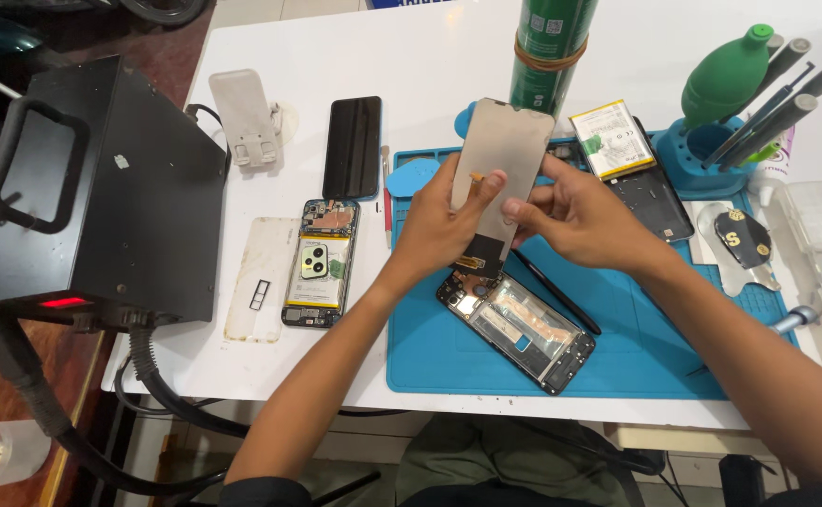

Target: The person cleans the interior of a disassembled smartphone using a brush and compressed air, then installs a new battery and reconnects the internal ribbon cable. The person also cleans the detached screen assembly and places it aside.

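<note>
Both my hands hold a grey phone display panel [505, 150] upright above the blue work mat [449, 361]. My left hand [444, 225] grips its left edge, thumb on the back. My right hand [575, 216] pinches its right edge near the lower end, where a dark flex strip [486, 255] hangs. Directly below lies an open phone frame [519, 329] with bare inner parts, tilted on the mat.
A black box machine [101, 188] stands at the left. On the white table lie an opened phone with battery [319, 263], a clear case [261, 277], a black phone [353, 145] and a white stand [245, 117]. A green can [547, 47], loose battery [613, 139], back cover [655, 202] and tool holder [712, 155] sit behind.
</note>
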